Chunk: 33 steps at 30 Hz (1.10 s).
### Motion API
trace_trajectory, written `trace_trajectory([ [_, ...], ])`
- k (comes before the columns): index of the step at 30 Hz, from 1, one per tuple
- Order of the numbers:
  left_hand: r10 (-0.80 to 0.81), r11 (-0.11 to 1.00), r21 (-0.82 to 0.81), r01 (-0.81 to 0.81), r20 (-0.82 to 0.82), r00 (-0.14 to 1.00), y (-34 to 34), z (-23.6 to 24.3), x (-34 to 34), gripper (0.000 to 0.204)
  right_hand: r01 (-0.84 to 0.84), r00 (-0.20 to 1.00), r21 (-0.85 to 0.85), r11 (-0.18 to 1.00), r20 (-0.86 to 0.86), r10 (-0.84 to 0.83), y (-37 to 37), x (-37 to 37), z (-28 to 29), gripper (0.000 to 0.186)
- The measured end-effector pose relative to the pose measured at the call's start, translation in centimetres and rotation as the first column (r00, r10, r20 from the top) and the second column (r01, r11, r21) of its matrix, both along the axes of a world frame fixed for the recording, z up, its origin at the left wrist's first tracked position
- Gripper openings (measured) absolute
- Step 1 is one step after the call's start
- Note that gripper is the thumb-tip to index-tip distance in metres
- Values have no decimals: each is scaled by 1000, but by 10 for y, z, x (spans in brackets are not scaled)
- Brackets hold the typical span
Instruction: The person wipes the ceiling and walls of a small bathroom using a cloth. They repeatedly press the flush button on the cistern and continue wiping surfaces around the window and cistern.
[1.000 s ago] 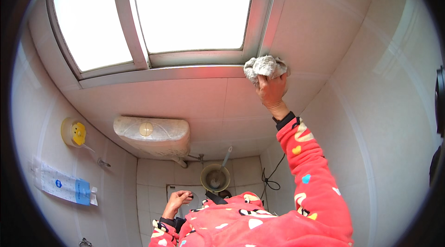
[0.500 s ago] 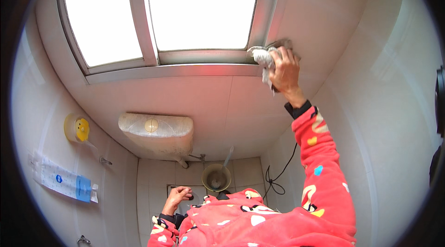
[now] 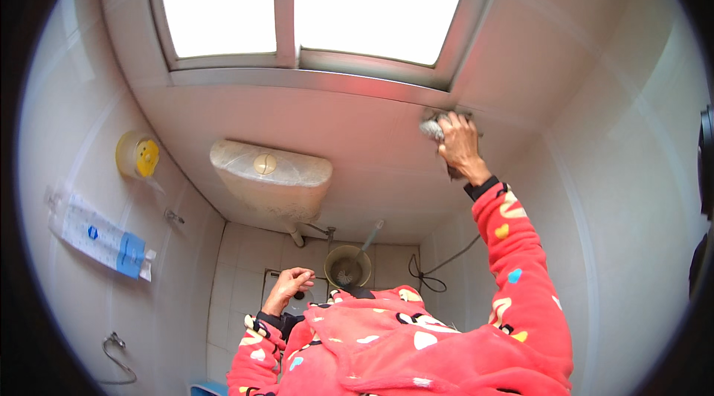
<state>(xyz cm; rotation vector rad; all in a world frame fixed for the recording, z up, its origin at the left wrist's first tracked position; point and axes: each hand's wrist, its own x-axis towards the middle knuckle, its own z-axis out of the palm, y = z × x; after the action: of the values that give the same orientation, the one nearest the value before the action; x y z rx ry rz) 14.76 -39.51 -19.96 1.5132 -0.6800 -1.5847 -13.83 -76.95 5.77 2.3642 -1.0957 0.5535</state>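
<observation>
My right hand [image 3: 461, 147] is closed round a crumpled grey cloth [image 3: 431, 127] and presses it to the pale wall just below the window's lower right corner. Part of the cloth is hidden behind the fingers. Above it runs the metal window frame [image 3: 357, 86]. My left hand [image 3: 287, 290] hangs low in front of my body, away from the wall. Its fingers are loosely stretched and hold nothing that I can see. Close to it on the floor stands a yellowish bucket [image 3: 327, 266] with a brush-like thing [image 3: 346, 275] in it.
A stained toilet cistern [image 3: 271, 173] hangs on the wall under the window. The left wall carries a yellow round holder [image 3: 141, 156], a blue-and-white tissue pack [image 3: 100, 236] and a metal hook [image 3: 174, 216]. A dark cable [image 3: 422, 275] loops down at the right.
My right hand and the cloth have moved down from the window frame's corner onto the wall below. The view has shifted too. My left hand's fingers have straightened somewhat.
</observation>
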Motion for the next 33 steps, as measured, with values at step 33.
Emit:
trace_trajectory([
  [33, 691, 693, 202, -692, 87, 717, 168, -5, -37, 37, -487, 827, -285, 825, 155, 541, 25, 378, -59, 16],
])
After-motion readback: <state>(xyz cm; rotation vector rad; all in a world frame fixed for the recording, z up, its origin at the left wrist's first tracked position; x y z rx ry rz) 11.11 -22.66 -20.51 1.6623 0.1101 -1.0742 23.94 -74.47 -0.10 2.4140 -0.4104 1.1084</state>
